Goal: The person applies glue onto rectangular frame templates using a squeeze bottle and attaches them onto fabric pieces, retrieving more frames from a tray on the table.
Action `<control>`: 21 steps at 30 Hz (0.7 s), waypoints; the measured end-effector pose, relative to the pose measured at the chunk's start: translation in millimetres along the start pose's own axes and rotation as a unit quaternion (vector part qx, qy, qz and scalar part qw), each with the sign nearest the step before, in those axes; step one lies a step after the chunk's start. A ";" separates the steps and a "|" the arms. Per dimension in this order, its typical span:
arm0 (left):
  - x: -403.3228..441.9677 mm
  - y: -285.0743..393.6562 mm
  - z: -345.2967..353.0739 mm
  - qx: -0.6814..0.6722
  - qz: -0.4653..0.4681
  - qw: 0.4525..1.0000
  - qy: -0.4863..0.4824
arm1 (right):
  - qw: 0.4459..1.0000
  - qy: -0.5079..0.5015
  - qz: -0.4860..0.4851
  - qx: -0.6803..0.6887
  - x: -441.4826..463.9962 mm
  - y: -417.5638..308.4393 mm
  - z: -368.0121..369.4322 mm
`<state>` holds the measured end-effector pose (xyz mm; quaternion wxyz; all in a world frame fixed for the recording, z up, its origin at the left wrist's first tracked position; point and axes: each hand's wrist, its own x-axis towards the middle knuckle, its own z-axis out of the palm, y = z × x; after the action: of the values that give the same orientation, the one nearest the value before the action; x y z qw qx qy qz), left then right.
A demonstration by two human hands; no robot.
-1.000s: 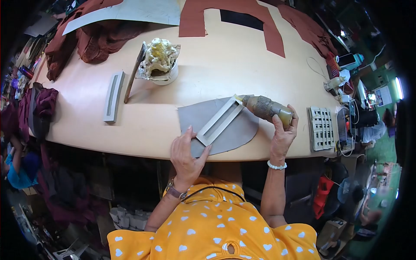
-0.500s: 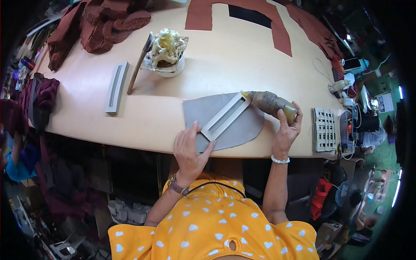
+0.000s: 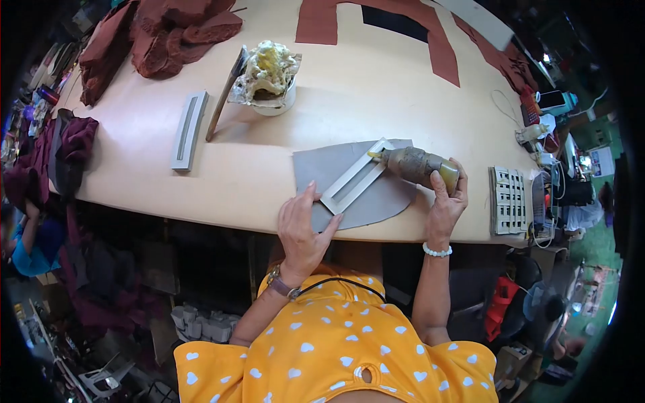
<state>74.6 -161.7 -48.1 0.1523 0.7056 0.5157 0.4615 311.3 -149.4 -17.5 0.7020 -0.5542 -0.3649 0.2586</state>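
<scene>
My right hand grips the base of a brown, crusted bottle, tilted so its yellow nozzle touches the frame near its upper end. The pale rectangular frame with a long slot lies diagonally on a grey, curved-edge sheet. Thumb and fingers of my left hand hold the frame's lower end against the sheet. A second slotted frame lies to the left. Beside it, a dark stick leans on a white tub topped by a crusted cream-yellow mass.
Reddish-brown material is heaped at the back left, and a cut red-brown piece lies at the back. A stack of slotted grey pieces sits at the table's right edge. Another person's arm shows at far left.
The bottle's nozzle has moved from the frame's upper tip slightly down along its right side. The pale sheet at the back left has left view, and a pale strip now shows at the back right.
</scene>
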 end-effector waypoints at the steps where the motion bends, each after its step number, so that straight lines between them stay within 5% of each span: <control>1: 0.0 0.1 -0.2 -0.002 -0.001 1.000 0.000 | 1.000 -0.006 0.002 -0.002 -4.8 -1.4 1.9; 18: -1.7 -0.7 1.1 -0.021 -0.014 1.000 -0.002 | 0.992 -0.098 0.074 0.010 -69.1 -14.4 16.2; 21: -1.2 1.0 -1.0 -0.023 -0.018 0.999 -0.013 | 0.971 -0.126 0.176 0.098 -58.1 -20.9 10.1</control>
<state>74.3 -163.4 -47.5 0.1835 0.6986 0.5157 0.4609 267.5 -193.3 -9.2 0.6452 -0.5011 -0.3199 0.4799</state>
